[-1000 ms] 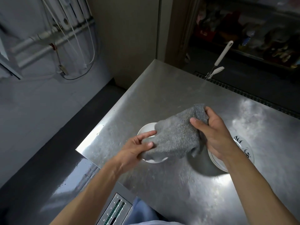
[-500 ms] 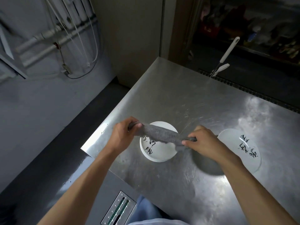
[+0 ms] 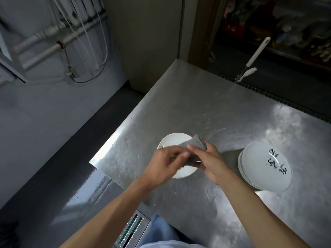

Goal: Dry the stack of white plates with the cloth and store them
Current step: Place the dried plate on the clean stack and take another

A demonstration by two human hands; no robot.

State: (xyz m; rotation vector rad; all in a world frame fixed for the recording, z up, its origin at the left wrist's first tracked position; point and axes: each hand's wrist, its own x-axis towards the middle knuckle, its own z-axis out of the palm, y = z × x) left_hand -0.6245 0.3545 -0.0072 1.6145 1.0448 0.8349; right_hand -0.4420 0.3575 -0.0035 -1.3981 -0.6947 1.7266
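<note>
Left hand [image 3: 166, 163] and right hand [image 3: 211, 163] brought together, both gripping cloth [image 3: 197, 143] over plate [image 3: 172, 140]

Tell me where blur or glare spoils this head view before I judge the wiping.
Head view: the left hand is motion-blurred, so its grip on the cloth is unclear; the right hand is sharper; glare streaks the steel table beside the stack of plates; corners are dim.

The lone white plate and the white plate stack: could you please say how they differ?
The lone white plate is partly hidden by the left hand, right hand and grey cloth; the white plate stack holds several and sits untouched. The lone plate looks smaller than the stack's top plate. Both carry black lettering.
</note>
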